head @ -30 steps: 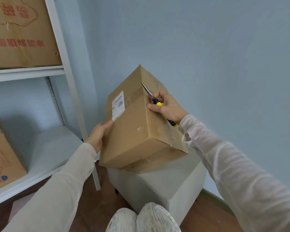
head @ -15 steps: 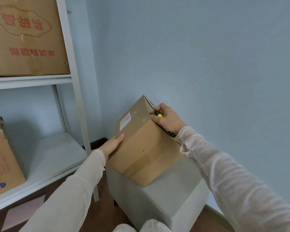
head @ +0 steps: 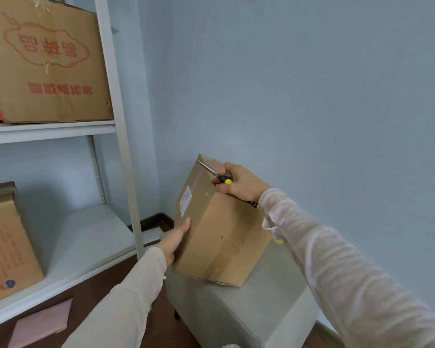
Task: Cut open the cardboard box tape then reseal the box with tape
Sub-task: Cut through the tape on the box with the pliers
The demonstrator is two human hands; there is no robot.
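Observation:
A brown cardboard box (head: 224, 237) with a white label rests tilted on a grey stool (head: 269, 305). My left hand (head: 175, 239) lies with straight fingers against the box's left side, steadying it. My right hand (head: 239, 183) grips a utility knife (head: 220, 175) with a black and yellow handle. Its blade runs along the box's top edge, with the tip near the far upper corner. Clear tape shows on the box near the knife hand.
A white metal shelf unit (head: 116, 126) stands to the left, holding a large printed carton (head: 45, 61) above and another carton (head: 5, 244) below. A blue wall is right behind the stool. A pink sheet (head: 40, 325) lies on the dark floor.
The knife blade has travelled along the box's top edge toward the far corner. The camera has tilted up, so the box sits lower in view. My left hand stays on the box's side.

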